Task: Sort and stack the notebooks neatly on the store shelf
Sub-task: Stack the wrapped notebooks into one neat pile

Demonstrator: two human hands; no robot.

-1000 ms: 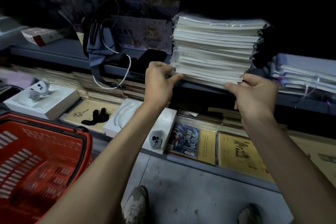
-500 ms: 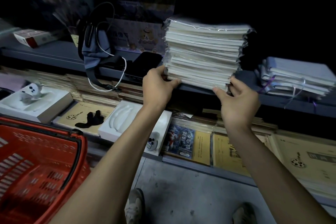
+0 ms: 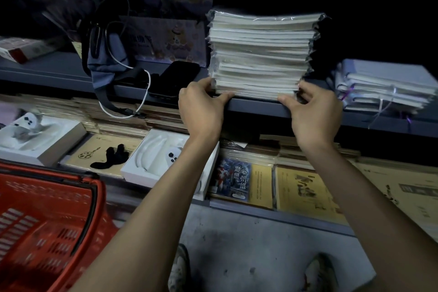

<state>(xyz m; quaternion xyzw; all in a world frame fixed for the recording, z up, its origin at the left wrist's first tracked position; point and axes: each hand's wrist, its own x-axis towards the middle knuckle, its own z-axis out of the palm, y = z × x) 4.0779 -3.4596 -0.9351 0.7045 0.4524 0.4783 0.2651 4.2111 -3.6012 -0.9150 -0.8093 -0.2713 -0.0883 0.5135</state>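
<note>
A tall stack of plastic-wrapped notebooks [image 3: 260,54] stands on the grey upper shelf [image 3: 256,105], near its front edge. My left hand [image 3: 201,106] grips the stack's lower left corner, thumb along the bottom edge. My right hand [image 3: 312,111] grips the lower right corner, fingers curled round the side. A smaller, uneven pile of pale notebooks with purple ribbons [image 3: 384,85] lies to the right on the same shelf.
A blue pouch with a white cable [image 3: 106,59] and a black phone [image 3: 175,78] lie left of the stack. Brown notebooks [image 3: 305,189] and white open boxes [image 3: 161,156] fill the lower shelf. A red shopping basket [image 3: 45,223] stands at lower left.
The stack has come down onto the shelf and both hands have slid to its lower corners. The view has shifted right.
</note>
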